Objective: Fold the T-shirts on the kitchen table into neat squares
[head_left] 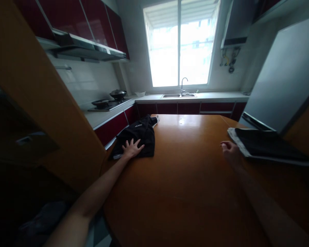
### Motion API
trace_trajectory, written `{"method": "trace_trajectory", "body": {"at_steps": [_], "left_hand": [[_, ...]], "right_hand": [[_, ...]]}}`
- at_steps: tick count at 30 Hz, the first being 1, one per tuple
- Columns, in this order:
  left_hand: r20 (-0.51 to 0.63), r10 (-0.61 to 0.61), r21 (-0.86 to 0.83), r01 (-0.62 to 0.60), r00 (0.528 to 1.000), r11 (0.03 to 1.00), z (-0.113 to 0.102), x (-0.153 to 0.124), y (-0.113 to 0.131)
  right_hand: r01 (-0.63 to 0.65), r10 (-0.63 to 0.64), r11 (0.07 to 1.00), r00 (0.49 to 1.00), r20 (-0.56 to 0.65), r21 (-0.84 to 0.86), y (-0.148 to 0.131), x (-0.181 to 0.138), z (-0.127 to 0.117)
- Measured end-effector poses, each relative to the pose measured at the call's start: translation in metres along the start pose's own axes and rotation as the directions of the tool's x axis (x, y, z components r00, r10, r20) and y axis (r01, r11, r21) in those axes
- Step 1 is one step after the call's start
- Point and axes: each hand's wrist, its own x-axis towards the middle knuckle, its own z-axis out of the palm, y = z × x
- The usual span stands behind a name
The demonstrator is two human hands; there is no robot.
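Observation:
Spread flat, my left hand [132, 149] rests on a black garment [141, 134] at the table's left edge. The garment has a small white print near its top and a pale piece at its far corner. Over the right part of the wooden table [185, 164], my right hand [231, 153] has its fingers curled in. Whether anything small is between those fingers is hidden. Just right of that hand lies a folded stack of cloth [267, 144], black on top with white edges below.
A sink [171, 96] with a tall faucet [182, 85] is under the window. Pans stand on the stove [106, 105] at the left, below the range hood [87, 48]. The fridge [285, 75] rises behind the cloth stack. A wooden panel [48, 96] borders the table's left side.

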Motion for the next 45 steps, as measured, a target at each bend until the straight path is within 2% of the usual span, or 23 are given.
{"method": "trace_trajectory", "body": {"at_steps": [2,4,6,8,10,13,15,17,18,19,20,21,23,25,29,31,35,37,39,40,42,44,45], "left_hand": [[0.008,0.030,-0.010,-0.030,1.000,1.000,-0.003,0.009,-0.006],[-0.006,0.022,-0.012,-0.022,1.000,1.000,-0.005,0.017,-0.009],[-0.049,0.015,-0.014,-0.016,0.999,1.000,-0.005,0.022,-0.009],[-0.109,0.026,-0.022,-0.029,0.994,0.999,-0.004,0.023,-0.004],[-0.213,0.058,-0.023,-0.064,0.975,0.998,-0.004,0.020,0.005],[-0.378,0.153,-0.033,-0.178,0.913,0.983,-0.007,0.010,0.026],[-0.451,0.224,-0.044,-0.273,0.864,0.961,-0.010,0.001,0.043],[-0.469,0.297,-0.068,-0.369,0.832,0.927,-0.013,-0.009,0.063],[-0.457,0.335,-0.093,-0.418,0.824,0.904,-0.014,-0.015,0.073],[-0.434,0.376,-0.128,-0.469,0.819,0.874,-0.015,-0.021,0.083],[-0.407,0.419,-0.173,-0.519,0.812,0.837,-0.014,-0.027,0.093],[-0.383,0.449,-0.227,-0.554,0.807,0.801,-0.013,-0.034,0.103],[-0.329,0.526,-0.348,-0.618,0.785,0.705,-0.006,-0.047,0.121],[-0.302,0.589,-0.431,-0.659,0.750,0.617,0.004,-0.059,0.134],[-0.212,0.745,-0.379,-0.756,0.633,0.534,0.021,-0.071,0.141],[-0.224,0.750,-0.357,-0.768,0.623,0.531,0.023,-0.073,0.138],[-0.288,0.731,-0.391,-0.773,0.618,0.499,0.016,-0.075,0.132],[-0.292,0.717,-0.431,-0.756,0.633,0.492,0.010,-0.076,0.131],[-0.275,0.708,-0.460,-0.735,0.651,0.498,0.003,-0.079,0.130],[-0.263,0.721,-0.457,-0.740,0.642,0.493,0.000,-0.080,0.130],[-0.251,0.773,-0.411,-0.787,0.582,0.459,-0.010,-0.083,0.132],[-0.272,0.805,-0.344,-0.834,0.528,0.431,-0.025,-0.084,0.134],[-0.298,0.802,-0.321,-0.846,0.518,0.427,-0.034,-0.084,0.136]], "right_hand": [[0.012,-0.054,0.964,0.987,-0.154,-0.264,0.009,0.012,-0.018],[-0.084,-0.046,0.873,0.966,-0.254,-0.481,0.018,0.018,-0.035],[-0.213,0.033,0.780,0.953,-0.302,-0.589,0.026,0.020,-0.049],[-0.302,0.127,0.726,0.942,-0.311,-0.618,0.033,0.021,-0.059],[-0.340,0.177,0.712,0.934,-0.311,-0.614,0.036,0.023,-0.067],[-0.306,0.124,0.741,0.937,-0.327,-0.598,0.025,0.027,-0.071],[-0.209,0.031,0.790,0.952,-0.304,-0.577,0.006,0.025,-0.065],[-0.032,-0.070,0.857,0.982,-0.178,-0.514,-0.021,0.016,-0.051],[0.087,-0.124,0.891,0.991,-0.055,-0.446,-0.036,0.007,-0.041],[0.210,-0.176,0.917,0.976,0.127,-0.339,-0.050,-0.003,-0.029],[0.312,-0.230,0.927,0.912,0.340,-0.210,-0.063,-0.015,-0.018],[0.362,-0.275,0.924,0.849,0.451,-0.118,-0.074,-0.027,-0.006],[0.419,-0.326,0.905,0.790,0.520,-0.070,-0.086,-0.052,0.013],[0.442,-0.309,0.883,0.800,0.515,-0.157,-0.087,-0.072,0.028],[0.449,-0.216,0.846,0.781,0.586,-0.287,-0.078,-0.098,0.047],[0.457,-0.229,0.837,0.792,0.567,-0.301,-0.081,-0.105,0.052],[0.501,-0.379,0.840,0.816,0.436,-0.208,-0.095,-0.107,0.050],[0.467,-0.402,0.878,0.839,0.366,-0.106,-0.098,-0.101,0.044],[0.381,-0.364,0.924,0.883,0.296,-0.002,-0.096,-0.092,0.037],[0.338,-0.337,0.940,0.904,0.262,0.042,-0.095,-0.088,0.034],[0.279,-0.296,0.954,0.937,0.188,0.110,-0.094,-0.081,0.028],[0.238,-0.265,0.954,0.954,0.142,0.183,-0.098,-0.080,0.024],[0.209,-0.244,0.951,0.959,0.141,0.227,-0.103,-0.082,0.022]]}}
